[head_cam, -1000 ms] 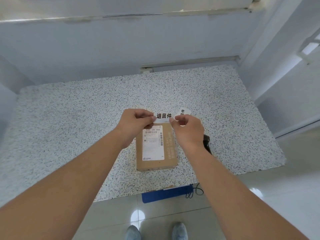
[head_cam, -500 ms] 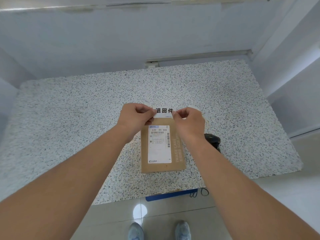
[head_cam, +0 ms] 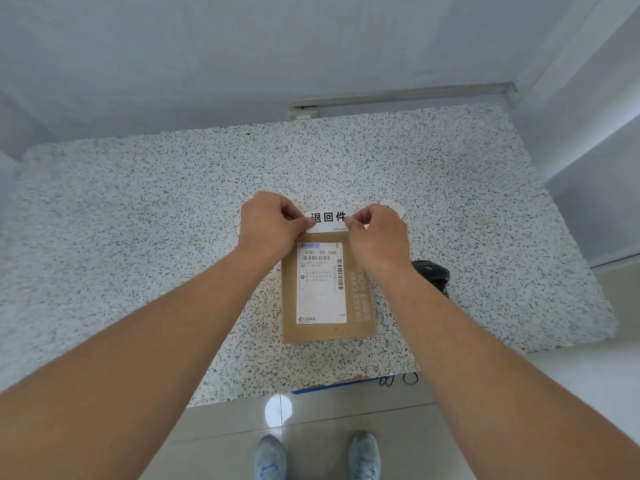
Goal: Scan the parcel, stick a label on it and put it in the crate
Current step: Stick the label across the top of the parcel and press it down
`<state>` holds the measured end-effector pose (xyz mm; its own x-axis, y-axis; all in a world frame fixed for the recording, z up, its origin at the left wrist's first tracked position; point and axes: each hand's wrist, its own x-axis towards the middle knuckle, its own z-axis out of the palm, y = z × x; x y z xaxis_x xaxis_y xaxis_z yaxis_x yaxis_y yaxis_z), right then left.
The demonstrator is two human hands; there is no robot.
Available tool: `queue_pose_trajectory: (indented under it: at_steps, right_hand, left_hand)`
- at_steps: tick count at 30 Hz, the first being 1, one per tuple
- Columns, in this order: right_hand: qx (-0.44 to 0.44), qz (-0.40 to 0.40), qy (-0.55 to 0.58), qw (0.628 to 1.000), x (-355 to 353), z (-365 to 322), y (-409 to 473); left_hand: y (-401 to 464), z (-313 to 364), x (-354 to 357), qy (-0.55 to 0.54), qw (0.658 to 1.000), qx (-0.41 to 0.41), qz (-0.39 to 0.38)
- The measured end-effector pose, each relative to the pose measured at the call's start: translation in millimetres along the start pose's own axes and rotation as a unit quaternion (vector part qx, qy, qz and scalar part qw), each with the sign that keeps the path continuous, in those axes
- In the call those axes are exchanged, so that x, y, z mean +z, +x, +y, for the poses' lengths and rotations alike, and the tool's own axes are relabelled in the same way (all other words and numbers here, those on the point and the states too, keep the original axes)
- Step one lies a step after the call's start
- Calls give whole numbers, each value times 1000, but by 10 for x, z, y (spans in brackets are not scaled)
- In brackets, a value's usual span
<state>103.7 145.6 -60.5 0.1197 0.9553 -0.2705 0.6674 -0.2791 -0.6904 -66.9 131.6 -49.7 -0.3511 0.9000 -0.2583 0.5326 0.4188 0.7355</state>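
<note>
A brown cardboard parcel lies flat on the speckled countertop, near its front edge, with a white shipping label on its top face. The left hand and right hand each pinch one end of a white sticker printed with black characters, holding it at the parcel's far edge. A black scanner rests just right of the parcel, partly behind the right forearm
</note>
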Motion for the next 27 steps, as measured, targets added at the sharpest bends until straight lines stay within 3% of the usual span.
queue_pose_trajectory:
  at_steps: [27]
  right_hand:
    - [-53, 14, -44, 998, 152, 159, 63]
  left_hand:
    - [97, -20, 115, 128, 990, 46, -31]
